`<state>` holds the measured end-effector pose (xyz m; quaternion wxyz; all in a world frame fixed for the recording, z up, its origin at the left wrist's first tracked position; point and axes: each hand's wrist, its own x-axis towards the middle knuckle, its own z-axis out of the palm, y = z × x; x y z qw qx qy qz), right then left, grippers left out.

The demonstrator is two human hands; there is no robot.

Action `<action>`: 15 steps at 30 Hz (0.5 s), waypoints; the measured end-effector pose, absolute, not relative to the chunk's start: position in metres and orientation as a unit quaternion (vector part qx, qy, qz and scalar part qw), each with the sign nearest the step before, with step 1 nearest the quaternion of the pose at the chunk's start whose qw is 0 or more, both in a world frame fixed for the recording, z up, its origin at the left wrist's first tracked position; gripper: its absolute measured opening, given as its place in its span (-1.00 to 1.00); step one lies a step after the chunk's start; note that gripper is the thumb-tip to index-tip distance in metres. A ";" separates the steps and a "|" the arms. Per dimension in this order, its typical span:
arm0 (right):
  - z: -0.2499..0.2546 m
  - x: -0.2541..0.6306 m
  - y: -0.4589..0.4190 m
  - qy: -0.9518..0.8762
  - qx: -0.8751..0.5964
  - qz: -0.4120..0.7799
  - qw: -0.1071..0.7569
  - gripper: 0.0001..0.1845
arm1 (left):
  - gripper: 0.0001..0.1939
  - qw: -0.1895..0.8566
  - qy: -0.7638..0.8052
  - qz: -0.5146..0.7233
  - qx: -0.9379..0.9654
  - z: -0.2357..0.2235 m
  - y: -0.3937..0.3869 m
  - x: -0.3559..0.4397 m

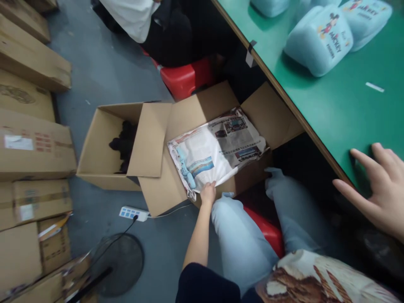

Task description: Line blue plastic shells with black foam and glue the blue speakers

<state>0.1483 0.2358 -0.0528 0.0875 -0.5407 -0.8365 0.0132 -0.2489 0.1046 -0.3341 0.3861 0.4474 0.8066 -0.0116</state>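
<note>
My left hand (208, 192) reaches down to an open cardboard box (164, 168) on the floor and pinches the near edge of a newspaper sheet (217, 147) that lies across the box's top. My right hand (375, 189) rests with fingers spread on the edge of the green table (331, 109), holding nothing. I sit on a red stool (267, 229), my knees beside the box.
A second open box (104, 143) holding dark items stands to the left. Stacked cartons (31, 147) line the left wall. A power strip (134, 213) and a floor fan (116, 265) lie nearby. Pale blue pouches (318, 40) sit on the table. Another person (148, 21) sits on a red stool (186, 78).
</note>
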 end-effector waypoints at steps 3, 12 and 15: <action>-0.045 0.141 0.233 -0.841 -0.529 0.011 0.115 -0.21 | -0.62 0.403 0.811 0.040 0.421 -0.326 0.105 -0.239; -0.127 0.010 0.160 -0.512 -0.586 0.622 0.083 -0.50 | -0.67 0.515 0.725 0.207 0.408 -0.316 0.163 -0.187; -0.196 -0.034 0.178 -0.394 -0.645 0.654 0.038 -0.47 | -0.69 0.534 0.718 0.237 0.377 -0.314 0.156 -0.184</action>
